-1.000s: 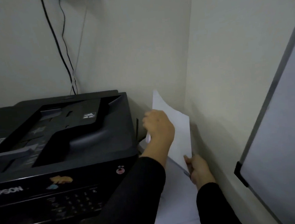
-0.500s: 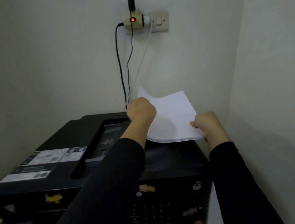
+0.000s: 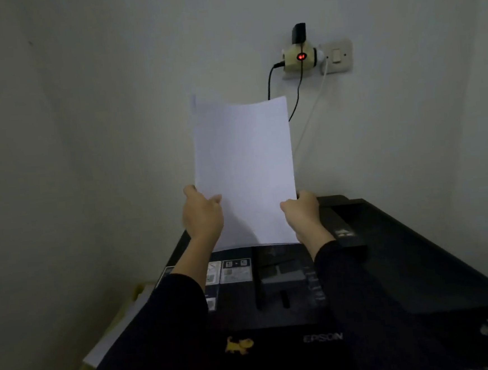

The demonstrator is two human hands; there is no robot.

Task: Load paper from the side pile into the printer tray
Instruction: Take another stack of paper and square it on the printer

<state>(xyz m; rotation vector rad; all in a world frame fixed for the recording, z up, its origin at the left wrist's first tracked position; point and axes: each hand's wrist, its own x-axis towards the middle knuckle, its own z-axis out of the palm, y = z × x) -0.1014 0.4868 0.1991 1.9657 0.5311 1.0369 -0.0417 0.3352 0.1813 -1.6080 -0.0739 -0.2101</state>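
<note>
Now the paper stands up tall over the printer, not flat like before. My left hand and right hand pinch its bottom sides. Next I must slide it straight down inside.

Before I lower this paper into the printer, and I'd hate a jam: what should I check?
1. Left hand grips the paper's left edge: ok.
2. Right hand grips its right edge: ok.
3. Paper upright, bottom edge level above the printer: ok.
4. Sheets squared: not ok, one corner pokes out top left.
5. Printer tray open: cannot tell, hidden behind the paper.
6. Black cable clear of the paper: cannot tell.
</note>
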